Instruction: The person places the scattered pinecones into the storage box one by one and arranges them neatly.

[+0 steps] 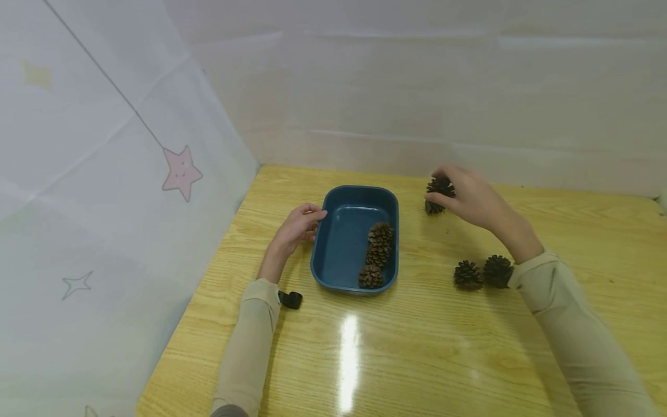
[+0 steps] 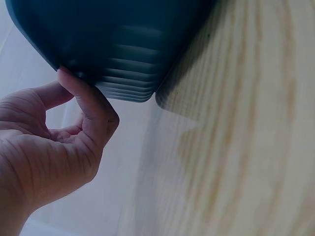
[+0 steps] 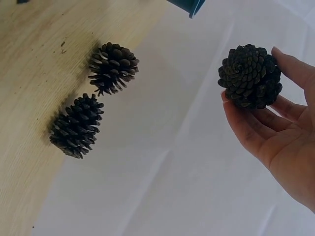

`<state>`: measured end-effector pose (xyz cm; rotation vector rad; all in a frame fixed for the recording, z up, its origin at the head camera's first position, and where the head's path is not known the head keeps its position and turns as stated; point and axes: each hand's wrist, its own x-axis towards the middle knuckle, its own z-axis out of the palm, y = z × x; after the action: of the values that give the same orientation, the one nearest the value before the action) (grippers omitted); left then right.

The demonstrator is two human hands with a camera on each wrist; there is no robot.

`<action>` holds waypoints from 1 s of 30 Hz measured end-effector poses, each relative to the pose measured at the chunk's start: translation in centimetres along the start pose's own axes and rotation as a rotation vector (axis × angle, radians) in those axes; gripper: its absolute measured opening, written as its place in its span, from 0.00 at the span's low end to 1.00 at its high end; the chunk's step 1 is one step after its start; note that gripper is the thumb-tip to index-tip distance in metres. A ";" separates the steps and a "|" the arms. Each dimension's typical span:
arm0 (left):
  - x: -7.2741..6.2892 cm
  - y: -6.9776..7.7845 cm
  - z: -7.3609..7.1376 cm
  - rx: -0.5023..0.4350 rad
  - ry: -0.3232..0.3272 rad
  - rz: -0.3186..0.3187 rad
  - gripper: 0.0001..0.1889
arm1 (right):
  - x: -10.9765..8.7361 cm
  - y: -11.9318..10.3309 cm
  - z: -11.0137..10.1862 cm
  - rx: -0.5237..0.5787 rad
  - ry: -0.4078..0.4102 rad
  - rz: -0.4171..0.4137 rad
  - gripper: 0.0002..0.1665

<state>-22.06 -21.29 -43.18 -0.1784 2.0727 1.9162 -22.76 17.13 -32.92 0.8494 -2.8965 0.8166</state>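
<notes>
My left hand (image 1: pixel 298 227) holds the left rim of a dark blue plastic tray (image 1: pixel 328 255), thumb and bent fingers at the edge. In the left wrist view its fingertips (image 2: pixel 66 76) meet the tray's rim (image 2: pixel 29 39). Three brown pine cones (image 1: pixel 371 277) sit in a row along the tray's right wall. To the right of the tray, my right hand (image 1: pixel 476 200) grips a dark pine cone (image 3: pixel 249 76) between thumb and fingers. Two more pine cones lie close together nearer me, one on the left (image 1: pixel 467 275) and one by my right sleeve (image 1: pixel 497 271).
The yellow wood-grain table (image 1: pixel 417 359) runs back to a pale cloth backdrop (image 1: pixel 391 87). More white cloth with a pink star (image 1: pixel 181 172) hangs along the left edge. A small black object (image 1: pixel 290 299) shows beside my left wrist.
</notes>
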 end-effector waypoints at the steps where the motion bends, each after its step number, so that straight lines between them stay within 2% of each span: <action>1: 0.0 0.0 0.0 0.001 0.000 -0.001 0.11 | 0.0 0.0 0.0 0.000 0.001 -0.004 0.27; 30: -0.1 0.1 0.1 -0.005 -0.002 0.000 0.10 | 1.3 -1.5 0.4 -0.024 -0.007 -0.039 0.28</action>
<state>-21.93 -21.17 -43.10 -0.1783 2.0665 1.9210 -23.06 15.23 -32.33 0.9054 -2.8794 0.7754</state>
